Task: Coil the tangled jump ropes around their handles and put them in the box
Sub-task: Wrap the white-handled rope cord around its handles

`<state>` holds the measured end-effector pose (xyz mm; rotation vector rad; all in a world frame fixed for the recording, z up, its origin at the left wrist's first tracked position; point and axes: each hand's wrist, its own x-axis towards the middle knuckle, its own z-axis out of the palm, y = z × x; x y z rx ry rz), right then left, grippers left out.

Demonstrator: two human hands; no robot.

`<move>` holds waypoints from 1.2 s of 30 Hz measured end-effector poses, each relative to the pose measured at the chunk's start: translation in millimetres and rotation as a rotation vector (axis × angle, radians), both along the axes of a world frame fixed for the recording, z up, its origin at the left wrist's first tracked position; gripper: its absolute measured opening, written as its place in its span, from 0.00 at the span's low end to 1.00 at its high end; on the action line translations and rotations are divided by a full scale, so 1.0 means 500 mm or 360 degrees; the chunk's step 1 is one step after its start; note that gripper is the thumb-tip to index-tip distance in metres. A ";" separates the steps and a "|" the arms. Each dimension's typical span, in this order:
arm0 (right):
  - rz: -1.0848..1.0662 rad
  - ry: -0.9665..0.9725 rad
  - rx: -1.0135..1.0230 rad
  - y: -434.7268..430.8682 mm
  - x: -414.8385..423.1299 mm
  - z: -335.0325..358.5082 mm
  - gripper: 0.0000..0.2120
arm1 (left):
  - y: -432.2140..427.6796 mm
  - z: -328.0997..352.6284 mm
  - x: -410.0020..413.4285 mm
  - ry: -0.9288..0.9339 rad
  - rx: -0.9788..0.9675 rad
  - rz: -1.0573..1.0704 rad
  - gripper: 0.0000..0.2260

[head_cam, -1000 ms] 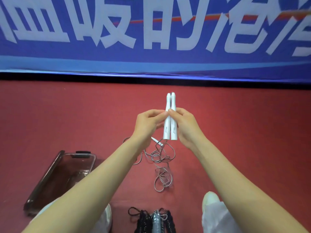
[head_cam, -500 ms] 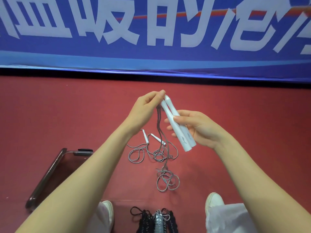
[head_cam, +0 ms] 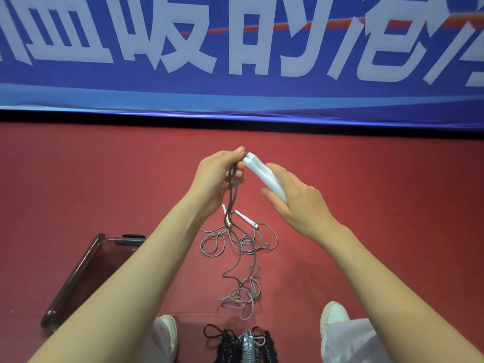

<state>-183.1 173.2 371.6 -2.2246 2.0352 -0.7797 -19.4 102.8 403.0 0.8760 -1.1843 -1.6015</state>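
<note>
My right hand (head_cam: 298, 203) grips two white jump rope handles (head_cam: 258, 170) side by side, tips pointing up and left. My left hand (head_cam: 217, 176) pinches the grey cord (head_cam: 231, 195) right at those tips, and the cord hangs down to a tangled heap (head_cam: 243, 297) on the red floor. A second grey rope with two thin white handles (head_cam: 243, 218) lies loose on the floor below my hands. The dark transparent box (head_cam: 83, 273) stands at the lower left, partly hidden by my left forearm.
Several coiled black and grey ropes (head_cam: 243, 347) lie at the bottom edge between my white shoes (head_cam: 334, 314). A blue banner (head_cam: 235, 61) with large white characters runs along the back above the red floor (head_cam: 392, 192).
My right hand turned palm down over the handles and tilted them further left. My left hand stayed at the tips with the cord. More cord has lifted off the floor.
</note>
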 end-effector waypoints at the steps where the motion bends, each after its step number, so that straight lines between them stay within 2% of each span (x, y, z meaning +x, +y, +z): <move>1: 0.0023 -0.0002 0.0022 0.001 -0.002 -0.002 0.26 | 0.001 0.000 0.000 0.0006 0.0020 -0.0008 0.06; 5: -0.0051 -0.0134 -0.0013 0.005 -0.012 -0.001 0.28 | 0.004 -0.002 -0.009 0.0045 0.0090 0.0006 0.06; 8: -0.0113 -0.0120 0.0014 0.004 -0.020 0.001 0.28 | 0.006 0.000 -0.016 0.0119 0.0156 0.0030 0.04; 13: -0.0005 -0.0189 0.0040 -0.002 -0.034 -0.003 0.26 | 0.002 -0.001 -0.011 0.0201 0.0262 -0.0015 0.02; 18: 0.0068 -0.0310 0.0024 -0.005 -0.044 -0.006 0.30 | 0.003 -0.002 -0.008 0.0151 0.0190 -0.0101 0.04; 22: 0.0094 -0.0421 0.0030 -0.008 -0.040 -0.010 0.29 | 0.004 -0.005 -0.009 0.0093 0.0124 -0.0061 0.05; 26: -0.0015 -0.0525 -0.0060 -0.010 -0.033 -0.014 0.27 | 0.006 -0.002 -0.009 0.0058 0.0047 -0.0083 0.07; 30: -0.0249 -0.0368 -0.0123 -0.020 -0.034 -0.005 0.22 | 0.013 0.000 -0.014 -0.0091 -0.0013 -0.0171 0.06; 31: -0.0318 -0.0410 -0.0198 -0.024 -0.037 0.000 0.22 | 0.018 -0.003 -0.019 -0.0140 -0.0005 -0.0200 0.06; 33: -0.0445 -0.0742 -0.0384 -0.037 -0.047 0.009 0.20 | 0.031 -0.010 -0.034 -0.0167 0.0053 -0.0275 0.08; 36: -0.0323 -0.1561 -0.0521 -0.053 -0.046 0.024 0.14 | 0.048 -0.017 -0.054 -0.0124 0.0041 -0.0394 0.08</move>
